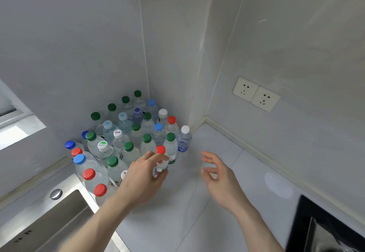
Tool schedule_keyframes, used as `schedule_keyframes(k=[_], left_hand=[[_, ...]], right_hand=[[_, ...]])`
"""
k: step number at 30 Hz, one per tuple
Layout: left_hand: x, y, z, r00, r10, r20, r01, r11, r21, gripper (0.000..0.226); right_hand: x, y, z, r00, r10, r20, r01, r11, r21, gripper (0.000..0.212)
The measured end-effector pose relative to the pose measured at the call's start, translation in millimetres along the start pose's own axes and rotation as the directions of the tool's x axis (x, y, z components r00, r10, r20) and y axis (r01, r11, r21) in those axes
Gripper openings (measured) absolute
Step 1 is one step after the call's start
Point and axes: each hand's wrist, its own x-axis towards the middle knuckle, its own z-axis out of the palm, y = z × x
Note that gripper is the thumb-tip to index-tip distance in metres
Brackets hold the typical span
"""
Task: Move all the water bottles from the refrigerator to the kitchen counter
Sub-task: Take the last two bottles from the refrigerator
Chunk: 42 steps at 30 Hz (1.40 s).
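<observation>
You are holding a red-capped bottle [161, 161] at the front edge of the bottle cluster [126, 133] on the kitchen counter [197, 202].

Your left hand [141, 174] is curling its fingers round the red-capped bottle, which is standing upright just beside a green-capped bottle [170, 147]. Your right hand [219, 174] is hovering apart to the right, fingers loosely spread and holding nothing. The cluster is crowding the wall corner, between the sink [49, 218] and a white-capped bottle [184, 140]. Two wall sockets [256, 94] are sitting above the counter.
</observation>
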Motion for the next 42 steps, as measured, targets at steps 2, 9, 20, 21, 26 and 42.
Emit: schedule_keyframes(k=[2, 9, 20, 21, 26, 42], left_hand=[[-14, 4, 6, 1.0, 0.01, 0.022, -0.009, 1.0, -0.02, 0.029], [-41, 52, 17, 0.979, 0.174, 0.108, -0.171, 0.984, -0.041, 0.033], [-130, 189, 80, 0.825, 0.499, 0.265, -0.469, 0.866, -0.174, 0.032], [-148, 200, 89, 0.8, 0.528, 0.284, -0.495, 0.849, -0.183, 0.032], [-247, 248, 120, 0.624, 0.676, 0.392, -0.619, 0.734, -0.281, 0.032], [-500, 412, 180, -0.03, 0.907, 0.419, -0.793, 0.234, -0.563, 0.031]], right_hand=[[-27, 3, -2, 1.0, 0.007, -0.005, -0.007, 1.0, 0.01, 0.044], [-112, 18, -30, 0.995, 0.052, -0.085, -0.052, 0.999, 0.011, 0.045], [-320, 78, -78, 0.872, 0.209, -0.442, -0.192, 0.978, 0.082, 0.046], [-347, 83, -80, 0.85, 0.226, -0.477, -0.205, 0.974, 0.097, 0.047], [-484, 96, -72, 0.725, 0.308, -0.616, -0.269, 0.95, 0.158, 0.048], [-828, 112, -28, 0.067, 0.464, -0.883, -0.387, 0.828, 0.406, 0.044]])
